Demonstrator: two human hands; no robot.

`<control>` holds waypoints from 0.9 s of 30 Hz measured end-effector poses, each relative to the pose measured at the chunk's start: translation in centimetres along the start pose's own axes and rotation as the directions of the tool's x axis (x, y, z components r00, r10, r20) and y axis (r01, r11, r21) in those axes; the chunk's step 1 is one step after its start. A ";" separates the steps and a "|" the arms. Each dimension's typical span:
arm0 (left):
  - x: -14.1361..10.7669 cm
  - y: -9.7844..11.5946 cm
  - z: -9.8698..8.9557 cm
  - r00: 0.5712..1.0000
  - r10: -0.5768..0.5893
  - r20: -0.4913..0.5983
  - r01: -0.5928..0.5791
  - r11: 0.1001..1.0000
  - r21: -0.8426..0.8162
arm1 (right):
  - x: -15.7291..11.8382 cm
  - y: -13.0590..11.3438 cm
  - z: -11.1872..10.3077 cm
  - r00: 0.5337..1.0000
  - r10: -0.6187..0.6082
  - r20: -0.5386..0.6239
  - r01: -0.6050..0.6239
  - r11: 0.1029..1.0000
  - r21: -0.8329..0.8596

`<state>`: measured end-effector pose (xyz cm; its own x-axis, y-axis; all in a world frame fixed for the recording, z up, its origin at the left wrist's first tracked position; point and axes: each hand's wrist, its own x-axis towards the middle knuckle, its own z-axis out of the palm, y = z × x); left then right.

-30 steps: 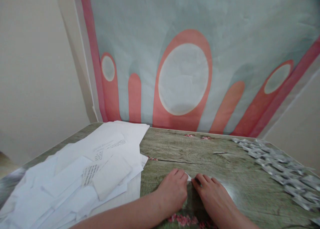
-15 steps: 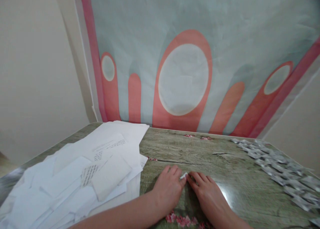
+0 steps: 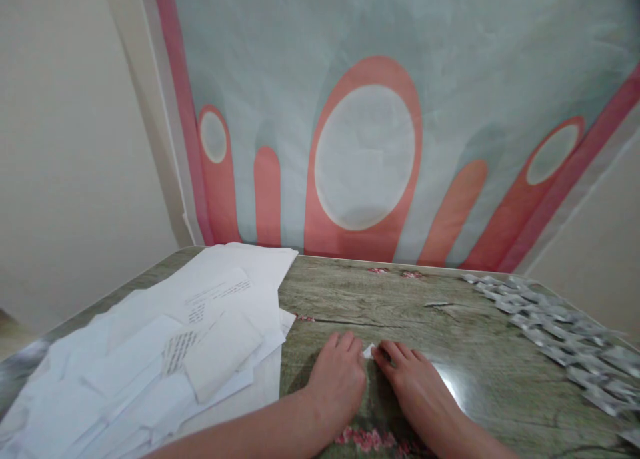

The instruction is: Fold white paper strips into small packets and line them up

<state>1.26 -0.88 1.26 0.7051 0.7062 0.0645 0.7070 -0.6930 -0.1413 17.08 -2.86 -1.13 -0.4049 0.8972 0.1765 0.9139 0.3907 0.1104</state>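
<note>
A small white piece of folded paper [image 3: 369,351] shows between my two hands on the wood-patterned table [image 3: 350,299]. My left hand [image 3: 340,379] rests on the table with curled fingers at the paper's left side; its thumb and the grip are partly hidden. My right hand [image 3: 410,379] pinches the paper's right side between thumb and fingers. Most of the paper is covered by the fingers, so its full shape cannot be made out.
A spread-out pile of white paper sheets [image 3: 135,365], some printed, covers the table's left side. Several rows of small folded paper pieces [image 3: 555,339] lie along the right edge. Behind the table hangs a grey-green sheet with red shapes [image 3: 280,59].
The paper between my hands now shows a more pointed, upright white corner. My fingers have shifted slightly around it; the view has tilted a little.
</note>
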 end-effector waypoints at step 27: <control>0.5 -2.3 2.3 0.983 0.058 -0.176 -0.095 0.973 -0.211 | -0.2 0.6 0.8 0.997 0.012 -0.079 -0.006 0.997 0.071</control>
<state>-0.17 1.38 -0.67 0.7437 0.6282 0.2286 0.6321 -0.7721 0.0653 17.75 -2.63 -1.89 -0.3951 0.8828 0.2541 0.9162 0.3987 0.0395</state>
